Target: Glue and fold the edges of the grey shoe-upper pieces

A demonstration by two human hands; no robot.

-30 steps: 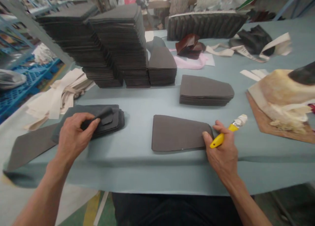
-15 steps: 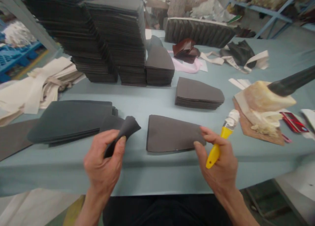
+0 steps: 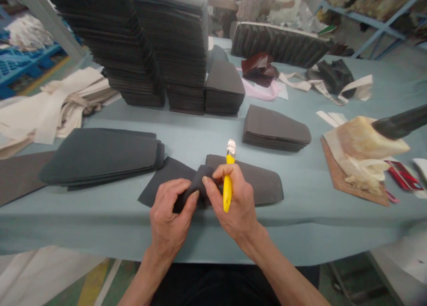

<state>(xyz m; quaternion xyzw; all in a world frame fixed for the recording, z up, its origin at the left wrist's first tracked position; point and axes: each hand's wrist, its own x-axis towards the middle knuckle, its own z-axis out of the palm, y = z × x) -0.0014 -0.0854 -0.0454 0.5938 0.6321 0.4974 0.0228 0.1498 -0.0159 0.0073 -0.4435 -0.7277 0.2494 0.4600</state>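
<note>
My left hand [image 3: 171, 210] pinches the bent edge of a thin dark grey sheet [image 3: 163, 181] that lies partly on the table. Close beside it, my right hand [image 3: 233, 201] grips a yellow-handled brush [image 3: 228, 181] with its whitish tip pointing away, while its thumb and forefinger also pinch the same sheet's fold. Under and right of the hands lies another flat grey sheet [image 3: 263, 183]. A low pile of the same sheets [image 3: 100, 155] sits to the left of my hands.
Tall stacks of grey sheets [image 3: 156, 43] stand at the back, with smaller piles [image 3: 276, 130] in the middle. A glue-caked block with a dark handle [image 3: 363, 148] is at the right. Cream fabric strips [image 3: 56, 106] lie left. The table's front edge [image 3: 100, 241] is near.
My left hand has carried the sheet rightward to the middle. My right hand left the flat sheet's right end, moved left with the brush, and now pinches the lifted sheet too.
</note>
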